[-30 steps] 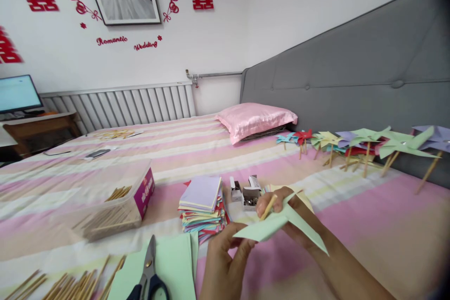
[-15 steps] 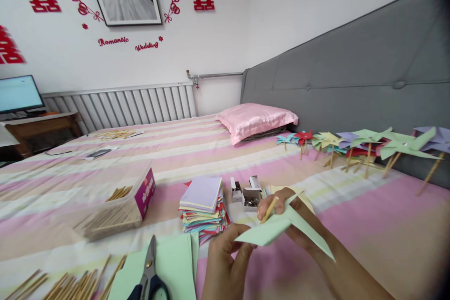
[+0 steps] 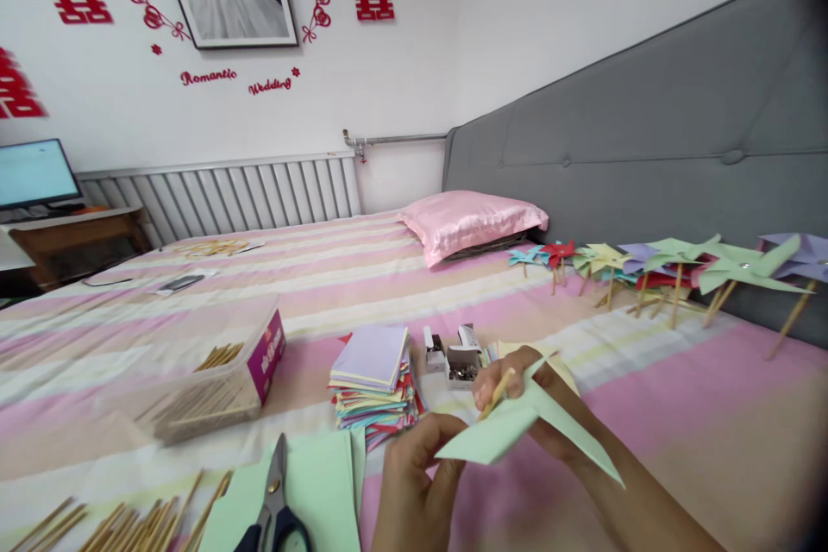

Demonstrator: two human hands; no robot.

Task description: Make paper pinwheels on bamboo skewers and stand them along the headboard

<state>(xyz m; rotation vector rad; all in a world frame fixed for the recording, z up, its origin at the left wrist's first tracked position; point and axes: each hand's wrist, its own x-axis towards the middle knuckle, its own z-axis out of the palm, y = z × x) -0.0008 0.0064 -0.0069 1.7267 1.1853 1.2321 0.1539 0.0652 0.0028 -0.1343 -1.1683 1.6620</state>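
Observation:
My right hand (image 3: pixel 525 401) is closed on a wooden stick (image 3: pixel 497 392) and on a light green paper pinwheel (image 3: pixel 517 431) held low over the bed. My left hand (image 3: pixel 414 479) pinches the pinwheel's near left blade between thumb and fingers. Just behind my hands sit a small open box of pins (image 3: pixel 461 362) and a stack of coloured paper squares (image 3: pixel 375 375).
Scissors (image 3: pixel 275 500) lie on green paper sheets (image 3: pixel 323 487) at the bottom left, beside loose wooden sticks (image 3: pixel 122 526). A clear tub of sticks (image 3: pixel 207 384) stands left. Finished pinwheels (image 3: pixel 673 263) lean along the grey headboard (image 3: pixel 647 121). A pink pillow (image 3: pixel 469 220) lies behind.
Both hands have shifted slightly right and down with the green pinwheel; the grip is the same.

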